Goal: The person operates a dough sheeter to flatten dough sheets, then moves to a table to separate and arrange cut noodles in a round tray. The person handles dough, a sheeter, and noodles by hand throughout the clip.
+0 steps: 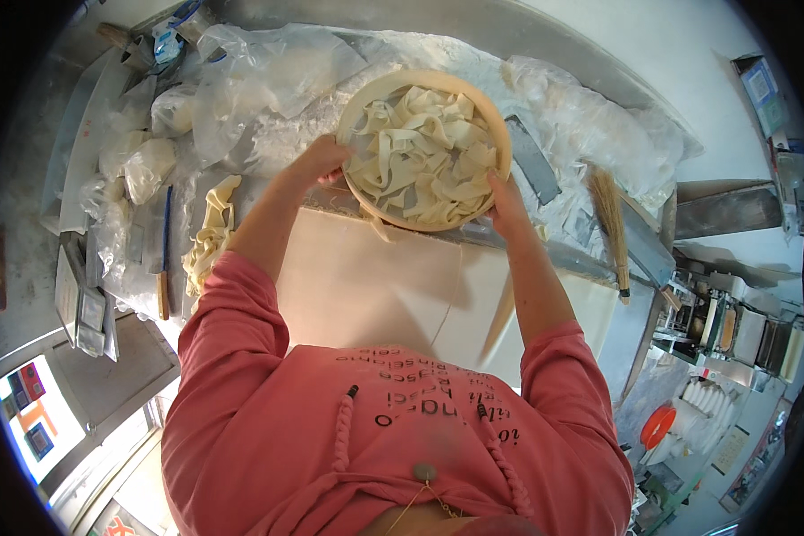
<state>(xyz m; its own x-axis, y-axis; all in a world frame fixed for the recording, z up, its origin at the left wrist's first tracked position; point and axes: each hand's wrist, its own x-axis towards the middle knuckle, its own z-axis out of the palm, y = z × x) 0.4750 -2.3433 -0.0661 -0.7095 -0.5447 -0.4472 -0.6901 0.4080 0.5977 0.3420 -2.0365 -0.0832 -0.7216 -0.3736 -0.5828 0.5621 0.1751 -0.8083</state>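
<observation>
Both hands grip a round sieve (502, 127) with a pale rim, held over the floury worktop near its front edge. Wide, flat strips of pale dough (419, 151) lie tangled inside it. My left hand (328, 159) clasps the rim on the left, fingers curled around it. At the lower right, my right hand (507, 204) holds the rim with the thumb on top. A dough strip (378, 228) hangs below the sieve's near edge. Beside my left forearm lies a heap of dough strips (208, 251), partly hidden by the sleeve.
Loose flour (435, 50) covers the worktop behind the sieve. A flat grey blade (534, 159) and a straw brush (608, 224) lie right. Plastic bags (151, 167) and a wooden-handled knife (163, 295) are left. A machine with rollers (737, 328) stands far right.
</observation>
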